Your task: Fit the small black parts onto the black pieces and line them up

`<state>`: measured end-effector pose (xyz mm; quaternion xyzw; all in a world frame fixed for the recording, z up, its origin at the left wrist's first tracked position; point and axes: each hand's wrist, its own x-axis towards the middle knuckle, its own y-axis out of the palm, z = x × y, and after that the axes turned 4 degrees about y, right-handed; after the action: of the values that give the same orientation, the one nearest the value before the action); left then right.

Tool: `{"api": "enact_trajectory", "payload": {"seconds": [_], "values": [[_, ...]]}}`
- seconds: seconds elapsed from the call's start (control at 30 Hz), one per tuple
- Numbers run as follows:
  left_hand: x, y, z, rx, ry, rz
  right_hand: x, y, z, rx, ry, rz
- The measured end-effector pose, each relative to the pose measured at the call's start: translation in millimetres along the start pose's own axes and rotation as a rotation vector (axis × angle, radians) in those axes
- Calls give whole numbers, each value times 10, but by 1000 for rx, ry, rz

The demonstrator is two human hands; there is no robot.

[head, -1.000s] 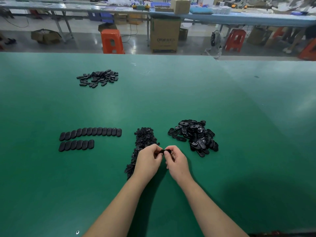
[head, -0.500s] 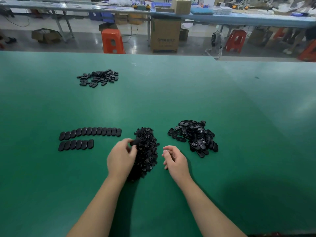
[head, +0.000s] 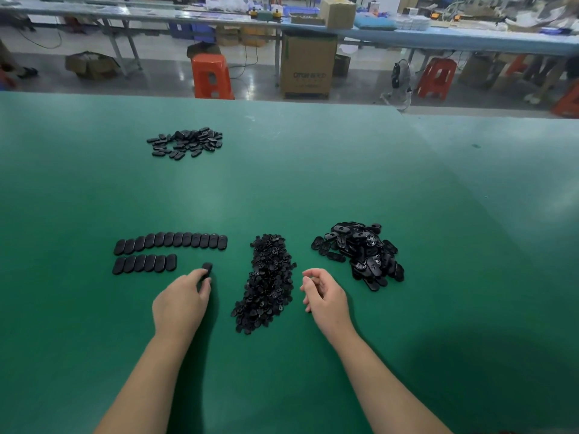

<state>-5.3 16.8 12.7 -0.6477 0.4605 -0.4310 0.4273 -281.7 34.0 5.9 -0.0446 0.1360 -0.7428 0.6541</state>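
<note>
The left hand (head: 183, 300) pinched one black piece (head: 207, 267) in its fingertips, just right of the near row (head: 144, 263) on the green table (head: 313, 183). It looked like the lining-up step: this piece seemed ready to go at the row's right end. The far row (head: 170, 242) was already longer. The right hand (head: 324, 294) held nothing, its fingers loosely curled, between the pile of small parts (head: 268, 283) and the pile of bigger pieces (head: 360, 253). Next, it would probably need to pick from a pile.
</note>
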Motion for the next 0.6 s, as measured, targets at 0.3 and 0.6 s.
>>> {"api": "enact_trajectory", "payload": {"seconds": [0.3, 0.6], "values": [[157, -49, 157, 19, -166, 41, 4, 10, -11, -16, -4, 3], [246, -91, 332, 10, -208, 62, 7, 22, -11, -40, -5, 7]]}}
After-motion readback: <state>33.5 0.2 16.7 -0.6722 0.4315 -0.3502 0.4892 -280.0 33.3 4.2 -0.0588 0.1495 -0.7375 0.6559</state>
